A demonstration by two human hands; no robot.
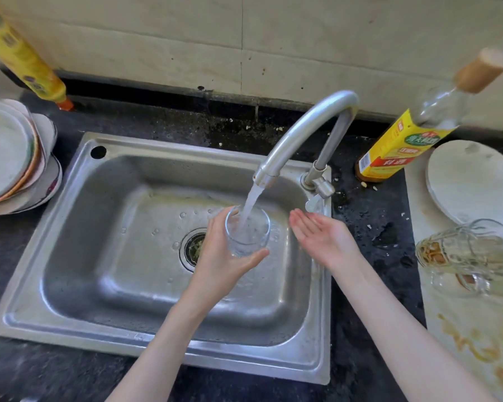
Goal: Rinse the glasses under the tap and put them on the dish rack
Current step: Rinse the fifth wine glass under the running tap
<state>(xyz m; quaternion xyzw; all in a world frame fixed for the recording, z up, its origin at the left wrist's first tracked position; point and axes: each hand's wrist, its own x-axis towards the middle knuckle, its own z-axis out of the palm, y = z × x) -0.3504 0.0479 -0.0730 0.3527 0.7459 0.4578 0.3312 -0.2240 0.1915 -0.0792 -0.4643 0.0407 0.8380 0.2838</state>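
Note:
A clear drinking glass (248,233) is held upright over the steel sink (105,175), and my left hand (224,256) grips it from the left with the thumb across its near side. Water runs from the curved tap (299,134) straight into the glass. My right hand (320,235) hovers just right of the glass, palm up with relaxed fingers, holding nothing, below the tap's handle (320,188). More clear glasses (471,253) lie on a pale mat (476,329) at the right.
A stack of plates (15,158) sits left of the sink. A yellow-labelled bottle (401,146) with a wooden stopper stands behind the tap. A white plate (474,181) rests on the mat at the right. Another yellow bottle (24,59) leans at the far left.

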